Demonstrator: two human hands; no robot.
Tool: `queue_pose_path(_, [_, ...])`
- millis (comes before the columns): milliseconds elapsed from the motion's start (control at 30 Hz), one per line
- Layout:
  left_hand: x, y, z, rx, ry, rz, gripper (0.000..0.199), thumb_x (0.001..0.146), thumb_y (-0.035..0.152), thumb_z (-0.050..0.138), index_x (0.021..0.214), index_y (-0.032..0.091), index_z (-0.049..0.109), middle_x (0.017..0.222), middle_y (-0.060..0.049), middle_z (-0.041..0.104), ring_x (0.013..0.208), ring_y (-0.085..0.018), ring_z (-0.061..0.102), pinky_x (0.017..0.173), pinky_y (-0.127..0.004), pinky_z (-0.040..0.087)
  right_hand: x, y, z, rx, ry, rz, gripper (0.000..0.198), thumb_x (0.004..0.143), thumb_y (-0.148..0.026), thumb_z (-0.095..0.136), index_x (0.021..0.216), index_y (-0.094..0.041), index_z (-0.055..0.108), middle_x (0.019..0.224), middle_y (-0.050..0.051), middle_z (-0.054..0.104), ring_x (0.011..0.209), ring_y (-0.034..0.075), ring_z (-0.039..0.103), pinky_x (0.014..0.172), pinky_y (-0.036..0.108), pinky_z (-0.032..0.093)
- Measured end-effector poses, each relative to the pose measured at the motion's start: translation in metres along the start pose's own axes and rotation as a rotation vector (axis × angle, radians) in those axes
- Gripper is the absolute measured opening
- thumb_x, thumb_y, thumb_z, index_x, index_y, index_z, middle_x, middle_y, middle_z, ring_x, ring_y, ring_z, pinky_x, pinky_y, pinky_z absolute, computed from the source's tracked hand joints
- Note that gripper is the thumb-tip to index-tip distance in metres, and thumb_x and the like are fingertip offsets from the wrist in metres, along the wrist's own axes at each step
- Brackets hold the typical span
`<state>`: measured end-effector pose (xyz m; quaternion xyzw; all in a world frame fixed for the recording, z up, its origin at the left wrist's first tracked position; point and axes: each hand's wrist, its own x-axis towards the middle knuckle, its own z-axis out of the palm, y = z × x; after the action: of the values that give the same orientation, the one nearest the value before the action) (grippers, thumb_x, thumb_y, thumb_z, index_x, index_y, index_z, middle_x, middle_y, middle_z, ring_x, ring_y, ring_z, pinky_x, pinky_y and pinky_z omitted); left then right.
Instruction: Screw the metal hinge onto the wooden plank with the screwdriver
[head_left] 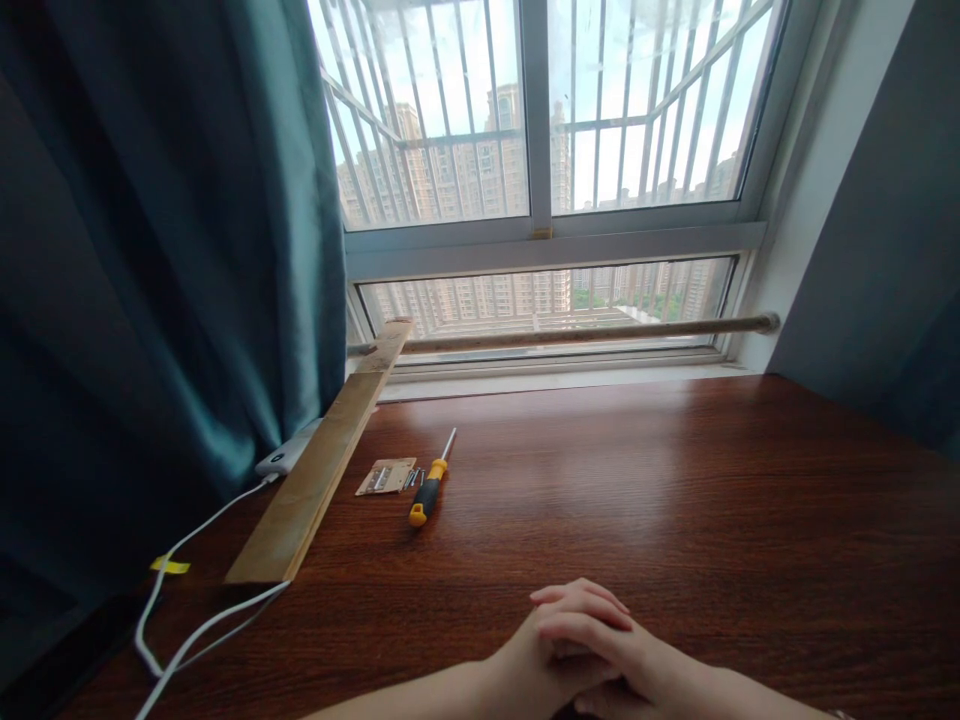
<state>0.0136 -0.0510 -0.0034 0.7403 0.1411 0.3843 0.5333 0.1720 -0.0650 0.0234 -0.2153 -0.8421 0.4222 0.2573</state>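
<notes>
Clasps left hand (536, 655) into right hand (645, 655) in a tight, tool-free grip. Seems not yet begun, with screwdriver (430, 492) idle beside loose screws (414, 478) on table (637, 480).

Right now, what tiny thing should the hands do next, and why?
Probably unclasp: the left hand and right hand are folded together, so neither looks ready to pick anything up. The screwdriver lies out in front of them on the table, beside the screws.
</notes>
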Motion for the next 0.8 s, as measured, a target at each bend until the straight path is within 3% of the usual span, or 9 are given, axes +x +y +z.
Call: queue_pose_path(800, [0.0026,0.0051,-0.0013,-0.02,-0.012,-0.025,0.028,0.076,0.011,0.06,0.103,0.017,0.058,0.104,-0.011,0.055,0.103,-0.021,0.052,0.089,-0.04,0.043,0.0006,-0.0039,-0.0005,0.002,0.006,0.011,0.054,0.076,-0.011,0.053,0.127,-0.021,0.042,0.132,0.012,0.042,0.129,0.02,0.029,0.104,0.039,0.029])
